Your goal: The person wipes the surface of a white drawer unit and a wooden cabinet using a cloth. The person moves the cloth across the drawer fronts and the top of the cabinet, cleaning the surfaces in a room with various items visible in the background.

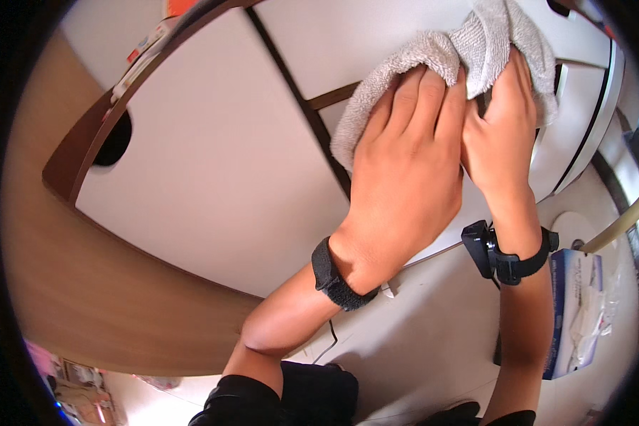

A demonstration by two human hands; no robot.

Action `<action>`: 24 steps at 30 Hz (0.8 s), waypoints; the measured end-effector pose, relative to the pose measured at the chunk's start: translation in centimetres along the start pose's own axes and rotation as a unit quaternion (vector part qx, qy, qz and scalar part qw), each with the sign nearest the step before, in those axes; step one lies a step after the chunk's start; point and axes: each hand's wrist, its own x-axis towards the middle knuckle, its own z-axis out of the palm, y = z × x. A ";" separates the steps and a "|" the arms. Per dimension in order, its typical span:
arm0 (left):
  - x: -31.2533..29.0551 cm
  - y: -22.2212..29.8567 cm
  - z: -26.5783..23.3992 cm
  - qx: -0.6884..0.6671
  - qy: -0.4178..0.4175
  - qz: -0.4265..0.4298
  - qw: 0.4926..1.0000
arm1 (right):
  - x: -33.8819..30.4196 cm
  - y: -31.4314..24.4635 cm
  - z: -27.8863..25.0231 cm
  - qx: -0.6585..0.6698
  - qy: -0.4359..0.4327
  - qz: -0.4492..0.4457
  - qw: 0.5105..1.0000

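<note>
A grey terry cloth is bunched against the white drawer fronts at the upper right. My left hand has its back toward me, and its fingertips go in under the cloth's folded edge, gripping it. Right beside it, my right hand holds the other side of the same cloth, with its fingers tucked into the folds and hidden. Both hands nearly touch at the thumb side. Black straps circle both wrists; a small black device sits on the right one.
A large white cabinet panel with a round dark cutout fills the left, edged by curved brown wood. At lower right, a blue and white box stands on the pale floor near a tan pole. A thin cable lies below.
</note>
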 end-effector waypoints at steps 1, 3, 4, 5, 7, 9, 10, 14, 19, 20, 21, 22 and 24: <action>0.2 0.6 -1.0 -0.027 -0.003 -0.016 1.000 | 0.3 -0.6 -0.8 0.030 -0.026 0.018 0.999; 0.7 1.7 -3.7 -0.076 -0.009 -0.051 0.996 | 1.1 -2.4 -1.7 0.117 -0.058 0.021 0.991; 0.6 1.8 -4.4 -0.039 0.051 -0.018 0.998 | 1.7 -3.6 -1.8 0.159 -0.068 0.024 0.985; 0.5 1.5 -5.1 -0.038 0.071 -0.016 0.997 | 2.3 -5.1 -1.4 0.236 -0.048 0.036 0.970; -0.2 0.0 -6.4 -0.034 0.111 -0.016 0.993 | 3.0 -6.9 -0.1 0.315 -0.070 0.017 0.946; -0.8 -2.0 -7.8 0.019 0.120 -0.043 0.992 | 3.1 -8.8 1.3 0.263 -0.058 -0.069 0.961; -1.3 -3.7 -8.3 0.058 0.104 -0.055 0.991 | 2.7 -10.3 2.2 0.262 -0.046 -0.060 0.962; -3.5 -6.7 -8.1 0.151 0.105 -0.044 0.982 | 0.8 -13.0 4.1 0.258 -0.036 -0.026 0.965; -7.9 -4.8 -5.6 0.104 0.014 -0.074 0.992 | -3.9 -11.4 3.4 0.208 -0.089 -0.016 0.974; -9.1 -4.3 -5.1 0.090 -0.008 -0.075 0.993 | -5.5 -10.9 3.1 0.208 -0.114 -0.008 0.971; -10.5 -3.7 -4.9 0.070 -0.070 -0.089 0.991 | -7.2 -10.4 2.8 0.206 -0.142 0.000 0.968; -11.2 -3.4 -4.4 0.084 -0.051 -0.053 0.994 | -8.5 -10.2 2.3 0.184 -0.147 0.009 0.972; -12.5 -3.3 -4.1 0.103 -0.095 -0.045 0.989 | -10.2 -10.6 1.9 0.152 -0.154 0.029 0.976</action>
